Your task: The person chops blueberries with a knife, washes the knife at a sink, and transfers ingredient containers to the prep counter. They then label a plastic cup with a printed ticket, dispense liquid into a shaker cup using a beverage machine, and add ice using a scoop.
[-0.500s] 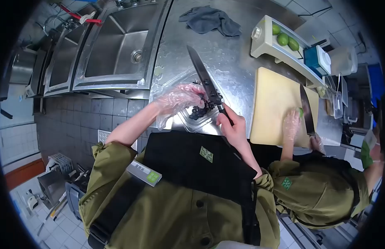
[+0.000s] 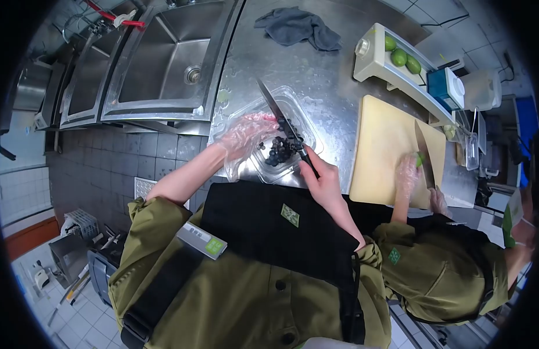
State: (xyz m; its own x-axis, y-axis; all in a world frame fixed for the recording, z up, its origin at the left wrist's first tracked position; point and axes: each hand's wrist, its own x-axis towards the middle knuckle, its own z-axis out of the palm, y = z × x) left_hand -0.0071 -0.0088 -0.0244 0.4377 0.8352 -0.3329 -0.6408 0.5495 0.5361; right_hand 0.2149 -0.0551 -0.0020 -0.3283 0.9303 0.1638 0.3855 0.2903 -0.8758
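Observation:
My right hand [image 2: 323, 177] is bare and wrapped round the black handle of a large knife [image 2: 273, 106], whose blade points up and left across a clear plastic tray [image 2: 304, 107]. Dark grapes [image 2: 279, 152] lie in the tray, and some touch the blade. On the tray's left side, my left hand [image 2: 249, 132], in a clear plastic glove, has its fingers bent near the blade's side. What those fingers hold, if anything, is too small to make out.
Sinks [image 2: 165, 64] lie to the left. A grey cloth [image 2: 295, 28] rests at the back of the steel counter. At right, a co-worker's gloved hands work with a knife [image 2: 423, 151] on a yellow board [image 2: 377, 139]. Green fruits [image 2: 398, 57] sit in a white holder.
The knife has moved down and left, showing more of the tray. My left hand has drawn slightly back from the grapes, which are more exposed. The co-worker's knife has shifted slightly left.

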